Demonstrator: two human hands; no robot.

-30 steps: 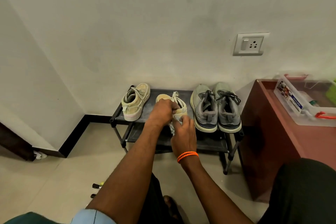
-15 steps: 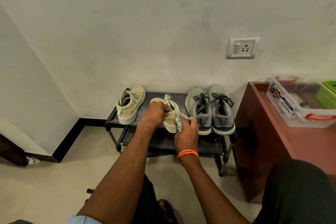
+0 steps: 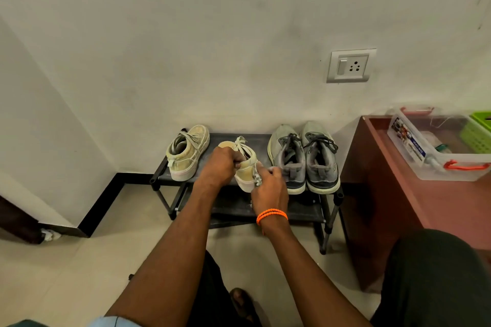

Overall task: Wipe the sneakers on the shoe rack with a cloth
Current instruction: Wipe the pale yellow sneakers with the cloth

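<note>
A black two-tier shoe rack (image 3: 263, 138) stands against the wall. On its top shelf a beige sneaker (image 3: 187, 152) sits at the left and a pair of grey sneakers (image 3: 304, 158) at the right. Between them my left hand (image 3: 221, 164) grips a second beige sneaker (image 3: 245, 168) by its collar. My right hand (image 3: 269, 186) pinches a small crumpled grey cloth (image 3: 257, 176) against that sneaker's right side near the heel.
A reddish-brown table (image 3: 451, 199) stands right of the rack, bearing a clear plastic box (image 3: 435, 151) with orange handles and a green basket (image 3: 479, 131). A wall socket (image 3: 350, 66) is above. My dark-trousered knee (image 3: 435, 279) fills the lower right.
The cloth and my right hand have shifted from the sneaker's heel end to its right side. The left hand keeps hold of the sneaker.
</note>
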